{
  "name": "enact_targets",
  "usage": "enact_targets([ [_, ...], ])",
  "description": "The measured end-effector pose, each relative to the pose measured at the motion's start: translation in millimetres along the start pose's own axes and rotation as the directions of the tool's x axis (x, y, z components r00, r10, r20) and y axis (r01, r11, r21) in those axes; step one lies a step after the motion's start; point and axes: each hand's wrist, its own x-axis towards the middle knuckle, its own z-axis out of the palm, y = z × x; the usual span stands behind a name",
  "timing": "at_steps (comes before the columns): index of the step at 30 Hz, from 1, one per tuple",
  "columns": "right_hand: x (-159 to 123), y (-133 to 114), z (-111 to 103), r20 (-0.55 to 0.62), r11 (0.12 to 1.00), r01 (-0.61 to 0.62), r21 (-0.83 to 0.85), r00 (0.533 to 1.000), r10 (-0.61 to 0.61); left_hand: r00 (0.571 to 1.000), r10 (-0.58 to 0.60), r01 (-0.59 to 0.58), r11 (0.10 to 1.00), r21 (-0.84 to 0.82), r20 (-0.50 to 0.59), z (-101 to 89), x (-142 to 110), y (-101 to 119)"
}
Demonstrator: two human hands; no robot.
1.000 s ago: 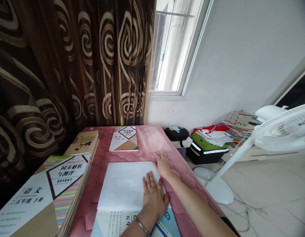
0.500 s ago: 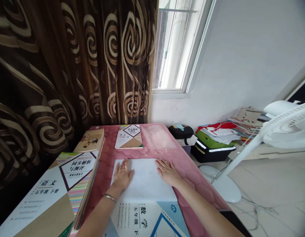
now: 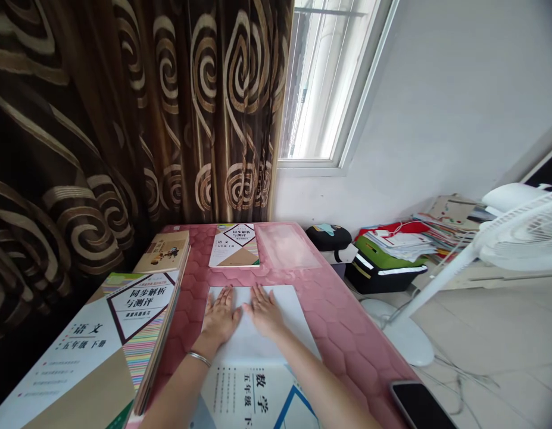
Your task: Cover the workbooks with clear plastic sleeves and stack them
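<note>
A white sheet of paper (image 3: 282,333) lies flat over the far part of a blue-and-white workbook (image 3: 231,396) whose printed cover shows nearer to me. My left hand (image 3: 220,316) rests palm down on the sheet's far left part, fingers stretched out. Beside it my right hand (image 3: 263,310) presses flat near the middle of the far edge, fingers spread. Neither hand grips anything. Whether the white part is a loose sheet or joined to the workbook, I cannot tell.
To the left stands a stack of workbooks (image 3: 101,351). One smaller-looking workbook (image 3: 234,245) and a clear plastic sheet (image 3: 287,247) lie at the far end of the pink padded table (image 3: 356,322). A phone (image 3: 421,405) is at the near right edge. A white fan (image 3: 440,280) stands on the floor.
My left hand moved from the middle of the sheet to its far left. My right hand slid from the right edge leftwards to the middle. The phone came more into view.
</note>
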Motion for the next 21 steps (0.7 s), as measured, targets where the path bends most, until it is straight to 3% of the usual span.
enact_targets([
  [5,-17.4,63.3,-14.4,-0.031,0.976,-0.194,-0.100,0.981,0.192,0.992,-0.103,0.101,0.995,-0.023,-0.077,-3.2,-2.5,-11.3],
  [10,-23.0,81.6,-17.6,-0.034,0.955,-0.252,-0.156,0.968,0.250,0.969,-0.216,0.221,0.975,0.031,-0.119,-7.1,-5.1,-30.4],
  [13,-19.3,75.1,-18.2,-0.032,0.944,-0.274,-0.185,0.962,0.272,0.970,-0.231,0.235,0.971,0.051,-0.076,-9.2,-3.0,-16.4],
  [17,-8.0,45.2,-13.6,-0.040,0.938,-0.316,-0.143,0.949,0.313,1.000,-0.018,0.018,1.000,-0.001,-0.010,-2.0,5.6,26.2],
  [21,3.8,5.2,-0.5,0.004,0.999,-0.028,0.041,1.000,0.028,0.994,0.100,-0.099,0.994,-0.055,0.032,12.3,12.9,49.4],
])
